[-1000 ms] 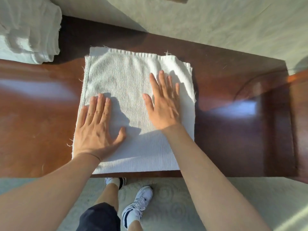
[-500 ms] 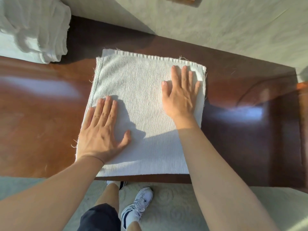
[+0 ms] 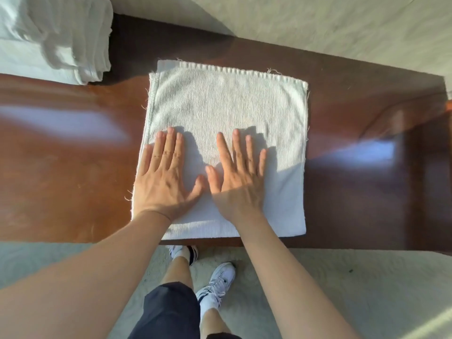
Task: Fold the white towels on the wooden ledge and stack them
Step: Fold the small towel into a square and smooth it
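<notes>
Head view: white towel [image 3: 227, 113] folded square, frayed edges; left hand [image 3: 166, 177], right hand [image 3: 237, 182] spread flat on it.

Square white terry towel [image 3: 227, 113] lies flat on long brown wooden ledge [image 3: 73, 167]. Stack of folded white towels [image 3: 53, 37] sits far-left of it. Left hand [image 3: 163, 177], right hand [image 3: 239, 177] rest side by side on its near half.

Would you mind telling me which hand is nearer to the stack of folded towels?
Left. The left hand lies flat on the towel's left side, toward the stack; the right hand lies flat beside it, farther right.
</notes>
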